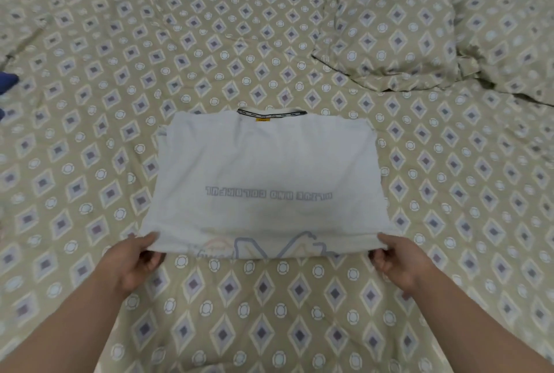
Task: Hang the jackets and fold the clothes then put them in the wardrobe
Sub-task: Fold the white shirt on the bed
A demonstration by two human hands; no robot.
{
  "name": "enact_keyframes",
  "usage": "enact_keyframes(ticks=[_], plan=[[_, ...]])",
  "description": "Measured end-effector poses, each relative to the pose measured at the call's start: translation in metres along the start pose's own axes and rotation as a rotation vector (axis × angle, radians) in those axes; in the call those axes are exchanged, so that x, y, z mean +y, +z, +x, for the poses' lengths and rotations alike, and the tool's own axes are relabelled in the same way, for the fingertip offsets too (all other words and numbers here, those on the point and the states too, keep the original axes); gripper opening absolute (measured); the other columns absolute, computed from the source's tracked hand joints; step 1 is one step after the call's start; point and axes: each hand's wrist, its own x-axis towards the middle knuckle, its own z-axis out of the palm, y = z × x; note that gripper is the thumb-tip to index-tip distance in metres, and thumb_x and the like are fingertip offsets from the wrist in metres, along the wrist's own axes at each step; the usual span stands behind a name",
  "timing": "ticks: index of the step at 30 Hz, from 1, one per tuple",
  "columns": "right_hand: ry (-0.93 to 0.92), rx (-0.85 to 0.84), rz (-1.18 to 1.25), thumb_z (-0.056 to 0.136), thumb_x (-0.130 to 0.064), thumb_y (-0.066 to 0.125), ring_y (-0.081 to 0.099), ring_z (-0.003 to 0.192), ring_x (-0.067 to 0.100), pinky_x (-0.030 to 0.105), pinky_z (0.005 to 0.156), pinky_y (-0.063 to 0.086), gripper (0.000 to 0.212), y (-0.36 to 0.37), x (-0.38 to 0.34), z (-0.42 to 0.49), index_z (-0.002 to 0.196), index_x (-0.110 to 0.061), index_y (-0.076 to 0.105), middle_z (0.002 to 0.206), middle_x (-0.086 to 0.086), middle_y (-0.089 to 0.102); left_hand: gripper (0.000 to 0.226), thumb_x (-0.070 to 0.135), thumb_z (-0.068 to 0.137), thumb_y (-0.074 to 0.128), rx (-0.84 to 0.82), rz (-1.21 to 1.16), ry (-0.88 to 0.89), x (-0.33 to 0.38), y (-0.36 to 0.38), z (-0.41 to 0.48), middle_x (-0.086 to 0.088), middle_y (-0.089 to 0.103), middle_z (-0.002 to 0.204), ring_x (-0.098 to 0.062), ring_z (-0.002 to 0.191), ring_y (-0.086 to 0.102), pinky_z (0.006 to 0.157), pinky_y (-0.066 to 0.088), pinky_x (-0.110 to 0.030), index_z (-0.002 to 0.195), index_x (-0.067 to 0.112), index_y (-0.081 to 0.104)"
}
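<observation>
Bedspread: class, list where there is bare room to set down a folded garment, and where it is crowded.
Bare: the wide stretch of bedspread beyond the T-shirt, left of the pillows; the strips either side of the T-shirt; the near patch between left hand and right hand. Crowded: the far right, with pillows, and the T-shirt's near edge, which both hands grip.

From my remote feed, I am seeing the fingers of the left hand (135, 261) and right hand (398, 261) lying hidden under the near hem of the white T-shirt (269, 156). Its lettering (268, 193) is showing through reversed and faint, and I cannot read it. The left edge is cropping a blue item (6, 81), and a pillow (509, 21) is running off the right edge.
</observation>
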Motion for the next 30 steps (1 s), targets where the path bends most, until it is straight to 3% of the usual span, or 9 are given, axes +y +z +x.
enact_keyframes(ticks=[2,5,10,13,16,19,23,28,30], plan=[[0.019,-0.020,-0.044,0.099,-0.004,0.055,0.049,0.064,0.012,0.014,0.039,0.046,0.007,-0.004,-0.006,-0.006,0.105,-0.006,0.058,0.085,0.008,0.056,0.007,0.007,0.100,0.050,0.027,0.083,-0.009,0.008,0.001,-0.006,-0.010,0.058,0.089,-0.021,0.073,0.057,0.038,0.047,-0.017,0.105,0.004,0.055],[-0.024,-0.076,0.004,0.098,-0.006,0.053,0.044,0.057,0.008,0.015,0.038,0.043,0.010,-0.010,-0.018,-0.025,0.101,-0.013,0.059,0.080,0.002,0.058,0.012,0.005,0.100,0.047,0.049,0.036,0.182,0.021,0.007,-0.023,-0.008,0.057,0.081,-0.018,0.059,0.058,0.040,0.051,-0.022,0.091,0.005,0.054],[-0.151,-0.136,0.118,0.100,-0.006,0.047,0.068,0.074,0.016,0.028,0.060,0.057,0.018,-0.016,-0.031,-0.082,0.111,-0.013,0.060,0.099,0.005,0.070,0.017,0.005,0.099,0.041,0.069,-0.173,0.348,0.036,0.014,-0.085,-0.005,0.062,0.093,-0.013,0.066,0.063,0.052,0.059,-0.025,0.092,0.010,0.055],[-0.204,-0.158,0.122,0.098,-0.002,0.044,0.056,0.059,0.011,0.020,0.044,0.049,0.022,-0.024,-0.041,-0.128,0.115,-0.011,0.055,0.089,0.004,0.064,0.030,-0.004,0.091,0.039,0.087,-0.252,0.446,0.044,0.014,-0.134,-0.003,0.056,0.101,-0.008,0.062,0.061,0.045,0.046,-0.015,0.103,0.016,0.058],[-0.332,-0.141,0.090,0.095,-0.001,0.043,0.050,0.047,0.008,0.016,0.039,0.043,0.032,-0.034,-0.055,-0.172,0.120,-0.017,0.056,0.088,0.003,0.055,0.052,-0.005,0.090,0.037,0.033,-0.291,0.555,0.061,0.007,-0.180,-0.005,0.052,0.119,-0.011,0.082,0.058,0.054,0.047,-0.013,0.131,0.024,0.052],[-0.421,-0.210,0.113,0.095,-0.002,0.042,0.052,0.045,0.008,0.014,0.041,0.043,0.028,-0.041,-0.068,-0.205,0.107,-0.015,0.064,0.086,0.004,0.055,0.028,-0.001,0.095,0.039,-0.081,-0.349,0.556,0.082,0.007,-0.214,-0.006,0.052,0.123,-0.008,0.091,0.061,0.066,0.054,-0.012,0.111,0.014,0.057],[-0.431,-0.286,0.246,0.097,-0.005,0.044,0.064,0.058,0.010,0.018,0.052,0.054,0.020,-0.030,-0.087,-0.215,0.086,-0.015,0.057,0.072,0.000,0.062,0.053,0.007,0.043,0.073,-0.281,-0.333,0.533,0.108,0.031,-0.226,0.000,0.061,0.084,-0.007,0.078,0.068,0.067,0.058,-0.019,0.092,0.010,0.054],[-0.313,-0.298,0.172,0.098,-0.014,0.044,0.066,0.106,0.025,0.033,0.085,0.056,0.017,0.009,-0.103,-0.160,0.104,-0.009,0.059,0.109,0.013,0.070,0.008,0.009,0.079,0.048,-0.272,-0.214,0.337,0.101,0.077,-0.174,-0.012,0.060,0.098,-0.022,0.091,0.061,0.080,0.060,-0.036,0.086,0.010,0.052],[-0.272,-0.284,0.079,0.099,-0.013,0.044,0.060,0.107,0.024,0.038,0.097,0.049,0.014,0.027,-0.105,-0.129,0.097,-0.010,0.058,0.111,0.012,0.065,0.017,0.013,0.095,0.042,-0.224,-0.141,0.263,0.093,0.092,-0.149,-0.016,0.058,0.109,-0.029,0.106,0.056,0.098,0.050,-0.044,0.078,0.015,0.043]])
